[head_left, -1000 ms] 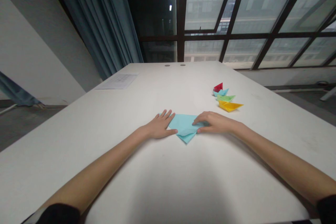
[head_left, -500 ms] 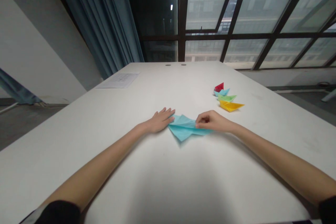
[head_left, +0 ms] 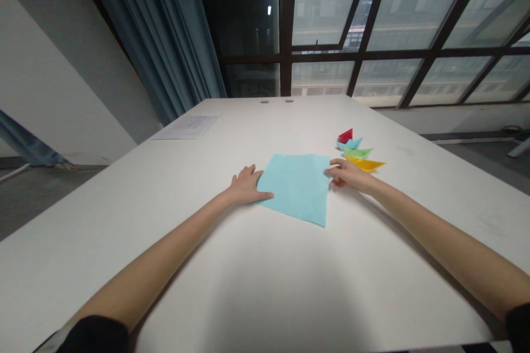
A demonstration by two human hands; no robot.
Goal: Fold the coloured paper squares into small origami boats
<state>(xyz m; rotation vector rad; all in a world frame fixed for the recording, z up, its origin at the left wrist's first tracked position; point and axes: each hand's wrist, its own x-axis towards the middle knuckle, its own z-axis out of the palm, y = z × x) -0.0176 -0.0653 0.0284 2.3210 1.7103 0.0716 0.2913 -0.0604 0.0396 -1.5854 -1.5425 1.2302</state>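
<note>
A light blue sheet of paper (head_left: 296, 187) is spread out between my hands over the white table (head_left: 256, 276). Its lower edge slants down to a corner at the right. My left hand (head_left: 246, 186) is at the sheet's left edge, fingers spread and thumb stretched over the paper. On the opposite side, my right hand (head_left: 345, 174) has its fingertips at the right edge, with the index finger over the paper and the thumb lower down, partly hidden. Just behind the right hand sits a yellow folded paper boat (head_left: 370, 165).
Beyond the yellow boat stand a green paper boat (head_left: 359, 153), a blue one (head_left: 351, 144) and a red one (head_left: 345, 135), in a row. A printed sheet (head_left: 186, 127) lies at the table's far left. Behind are a blue curtain (head_left: 165, 27) and windows (head_left: 323, 5).
The blue paper, crumpled in loose folds before, is now opened out broad. My right hand has moved up and to the right, beside the yellow boat. My left hand has shifted slightly left.
</note>
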